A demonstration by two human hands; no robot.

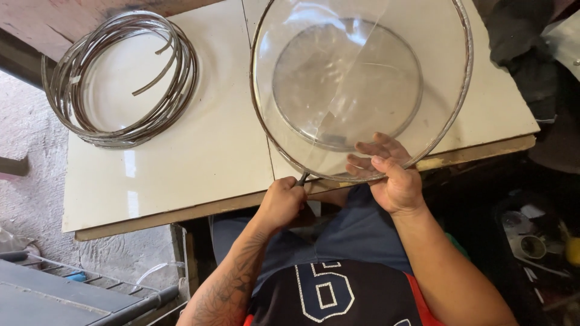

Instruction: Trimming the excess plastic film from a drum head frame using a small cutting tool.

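While the right hand (396,181) clamps the near rim of the round clear glass lid with metal band (360,84), the left hand (281,202) is closed on a dark tool (302,178) touching that rim, above a cream tabletop (181,163) bearing coiled metal strips (121,78).

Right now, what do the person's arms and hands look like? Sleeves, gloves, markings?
Both hands are bare: no gloves, rings or watch show. The left hand joins a forearm covered in dark tattoo work. The right hand joins a forearm with no visible markings. No sleeves reach either forearm.
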